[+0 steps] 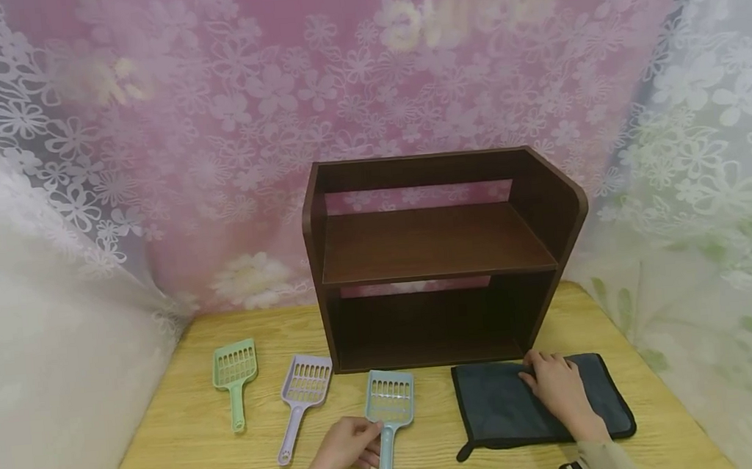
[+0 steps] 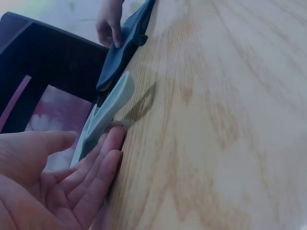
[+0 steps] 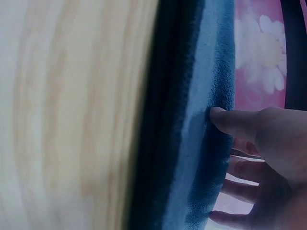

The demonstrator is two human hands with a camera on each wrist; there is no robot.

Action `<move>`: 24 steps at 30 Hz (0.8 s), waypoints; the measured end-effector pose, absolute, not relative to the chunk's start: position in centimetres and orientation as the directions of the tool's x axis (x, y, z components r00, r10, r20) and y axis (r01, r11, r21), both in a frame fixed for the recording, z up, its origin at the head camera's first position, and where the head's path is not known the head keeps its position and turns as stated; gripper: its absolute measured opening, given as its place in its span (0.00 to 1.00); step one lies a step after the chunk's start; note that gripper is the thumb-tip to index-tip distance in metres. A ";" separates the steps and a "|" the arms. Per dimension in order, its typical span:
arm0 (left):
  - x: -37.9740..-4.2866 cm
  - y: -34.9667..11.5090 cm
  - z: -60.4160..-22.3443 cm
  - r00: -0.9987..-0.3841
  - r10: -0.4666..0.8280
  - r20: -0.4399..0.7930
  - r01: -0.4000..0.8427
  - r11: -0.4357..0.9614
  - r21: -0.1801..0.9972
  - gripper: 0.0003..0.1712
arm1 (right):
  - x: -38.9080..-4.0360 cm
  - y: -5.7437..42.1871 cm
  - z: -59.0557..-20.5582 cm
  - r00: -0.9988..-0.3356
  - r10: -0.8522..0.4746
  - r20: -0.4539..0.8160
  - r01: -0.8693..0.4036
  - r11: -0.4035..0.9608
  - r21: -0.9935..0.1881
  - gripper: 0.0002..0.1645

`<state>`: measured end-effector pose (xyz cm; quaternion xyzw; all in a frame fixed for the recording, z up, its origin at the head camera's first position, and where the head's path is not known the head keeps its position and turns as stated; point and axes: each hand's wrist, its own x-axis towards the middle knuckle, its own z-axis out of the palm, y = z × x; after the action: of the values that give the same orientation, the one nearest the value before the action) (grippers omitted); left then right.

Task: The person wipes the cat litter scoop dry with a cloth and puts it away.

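Note:
My left hand is at the neck of a light-blue slotted litter scoop. In the left wrist view the thumb lies at the scoop's upper side, and the fingers reach in beneath it, so the neck sits between them. How firm that pinch is cannot be seen. My right hand rests on a folded dark-blue cloth with black edging and a corner loop. In the right wrist view the thumb and spread fingertips touch the fuzzy cloth along its upper surface.
A dark brown two-tier shelf stands behind the scoop and cloth. Left of my left hand lie a purple litter scoop and a green litter scoop on the wooden table. Flowered curtains enclose the back and sides.

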<state>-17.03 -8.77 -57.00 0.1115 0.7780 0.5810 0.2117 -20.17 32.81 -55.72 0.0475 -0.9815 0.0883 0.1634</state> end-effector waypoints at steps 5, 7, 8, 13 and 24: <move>-17.0 -8.9 -57.0 -0.885 0.413 -0.216 -0.084 0.315 0.945 0.22 | -20.3 32.8 -54.8 -0.922 -0.108 0.372 -0.168 0.977 -0.133 0.13; -17.1 -8.8 -56.9 -0.892 0.403 -0.204 -0.064 0.334 0.940 0.23 | -20.2 32.9 -54.2 -0.922 -0.116 0.369 -0.183 0.972 -0.151 0.13; -17.1 -8.8 -56.9 -0.895 0.398 -0.203 -0.064 0.335 0.940 0.24 | -20.1 32.9 -53.9 -0.927 -0.114 0.356 -0.184 0.968 -0.168 0.13; -17.0 -8.5 -56.8 -0.897 0.386 -0.214 -0.113 0.269 0.957 0.30 | -19.1 33.0 -52.0 -0.963 -0.080 0.257 -0.152 0.950 -0.273 0.15; -16.8 -8.2 -56.2 -0.907 0.352 -0.231 -0.151 0.241 0.959 0.28 | -17.8 31.6 -48.3 -0.960 -0.032 0.277 -0.150 0.897 -0.415 0.19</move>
<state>-16.81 -8.22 -56.18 0.0662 0.7605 0.6125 0.2052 -17.84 31.59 -48.29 0.0470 -0.9649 0.2217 0.1329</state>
